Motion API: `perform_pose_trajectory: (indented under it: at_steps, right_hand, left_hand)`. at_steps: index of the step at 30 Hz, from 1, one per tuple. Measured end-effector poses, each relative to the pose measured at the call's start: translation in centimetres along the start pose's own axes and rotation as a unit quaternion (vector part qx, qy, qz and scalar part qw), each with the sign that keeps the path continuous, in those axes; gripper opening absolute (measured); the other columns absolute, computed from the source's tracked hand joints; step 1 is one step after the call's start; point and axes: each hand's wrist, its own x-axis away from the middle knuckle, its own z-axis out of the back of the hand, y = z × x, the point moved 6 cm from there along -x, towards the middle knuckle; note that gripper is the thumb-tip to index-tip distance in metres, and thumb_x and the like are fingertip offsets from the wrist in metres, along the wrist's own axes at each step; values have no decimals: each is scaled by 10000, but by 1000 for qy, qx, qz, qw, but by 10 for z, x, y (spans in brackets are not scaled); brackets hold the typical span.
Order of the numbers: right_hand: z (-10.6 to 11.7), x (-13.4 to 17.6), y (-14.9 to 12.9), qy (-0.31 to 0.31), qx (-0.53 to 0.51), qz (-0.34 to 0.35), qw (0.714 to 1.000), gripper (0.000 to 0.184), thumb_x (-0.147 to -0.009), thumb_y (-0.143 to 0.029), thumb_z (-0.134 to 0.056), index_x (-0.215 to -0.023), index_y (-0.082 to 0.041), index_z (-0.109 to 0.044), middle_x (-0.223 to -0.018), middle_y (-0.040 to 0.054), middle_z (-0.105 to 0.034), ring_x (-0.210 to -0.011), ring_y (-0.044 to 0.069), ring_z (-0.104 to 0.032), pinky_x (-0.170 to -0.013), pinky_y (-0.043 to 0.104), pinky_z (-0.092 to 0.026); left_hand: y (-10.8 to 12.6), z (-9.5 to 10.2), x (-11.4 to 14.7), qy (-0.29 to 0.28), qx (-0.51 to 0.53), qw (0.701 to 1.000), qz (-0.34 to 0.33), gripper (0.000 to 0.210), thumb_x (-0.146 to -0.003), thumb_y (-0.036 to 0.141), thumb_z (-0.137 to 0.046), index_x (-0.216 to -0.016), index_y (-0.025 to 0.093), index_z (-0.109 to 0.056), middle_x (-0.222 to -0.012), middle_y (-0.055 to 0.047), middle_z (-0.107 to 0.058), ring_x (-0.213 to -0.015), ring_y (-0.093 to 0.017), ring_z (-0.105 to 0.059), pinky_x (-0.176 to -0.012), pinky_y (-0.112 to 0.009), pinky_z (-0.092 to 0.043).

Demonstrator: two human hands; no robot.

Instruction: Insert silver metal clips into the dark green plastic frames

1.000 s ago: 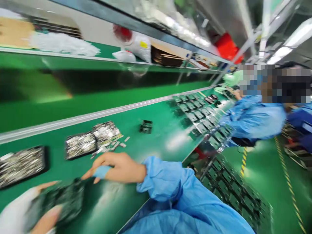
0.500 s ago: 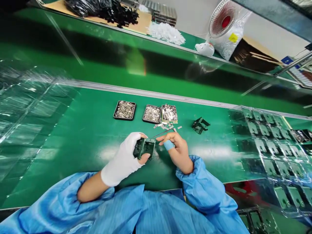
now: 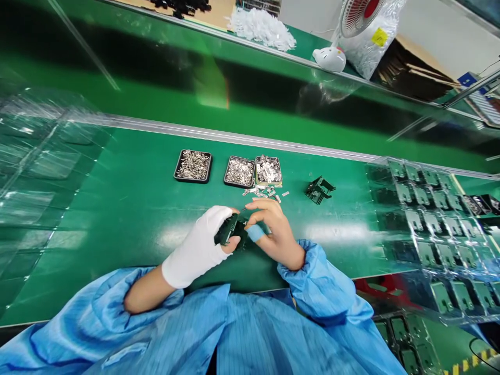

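My left hand, in a white fingerless glove, grips a small dark green housing with slots. Its thumb presses the near side and its fingers wrap the far side. My right hand, with blue tape round one finger, is at the housing's right edge. Its fingers are curled together there, and any small piece between them is hidden. Just beyond the fingertips shows the dark tip of a thin rod-like tool, mostly covered by the right hand. Another dark green housing sits on the bench to the right.
Three black trays hold small metal pieces: a left tray, a middle tray and a right tray. Loose metal strips lie before them. Clear plastic trays of green parts stack at right. A shelf with a fan runs above.
My right hand has moved in against the housing, which has turned in my left hand. The right hand now covers most of the thin tool. The view has tilted slightly downward.
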Motion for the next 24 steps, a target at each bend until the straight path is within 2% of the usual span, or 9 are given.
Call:
perform_pose_trajectory:
  at_steps: [3,9,16,21,24]
  right_hand:
    - [-7,1,-2,-18,12,26,999,87,-851,-124,-563,-899,-196,-550,-1096,72,-602,-1162,196,-517,-1013,405,-431]
    - [-11,3,1,-26,24,14,999,97,-836,-121,-530,-901,-192,-531,-1105,79,-591,-1162,207,-506,-993,416,-438]
    - [-13,5,4,-41,9,-13,999,131,-805,-95,-515,-896,-187,-532,-1085,81,-582,-1143,207,-510,-985,401,-433]
    - [-15,4,8,-43,-14,-31,998,159,-817,-57,-505,-914,-177,-542,-1062,70,-576,-1069,182,-525,-943,361,-429]
    - [-17,5,11,-33,-12,-51,998,145,-822,-55,-533,-902,-174,-554,-1038,57,-578,-1020,166,-529,-907,332,-424]
  left_hand:
    - [2,-3,0,-1,-20,1000,-12,298,-900,328,-523,-1114,120,-524,-1051,-84,-567,-974,-187,-554,-872,-284,-447]
    - [4,-5,1,4,-49,998,-33,285,-888,325,-520,-1101,135,-519,-1057,-94,-563,-988,-216,-549,-887,-324,-453]
    - [16,-3,2,39,-179,977,-112,295,-867,271,-505,-1085,72,-511,-1029,-166,-553,-941,-296,-532,-816,-407,-465]
    - [8,-5,1,8,-59,996,-68,266,-913,305,-481,-1097,116,-513,-1034,-110,-565,-951,-224,-554,-841,-330,-469]
    - [-1,-7,2,18,-55,998,-24,278,-920,241,-461,-1149,96,-525,-1106,-117,-591,-1020,-206,-576,-902,-302,-462]
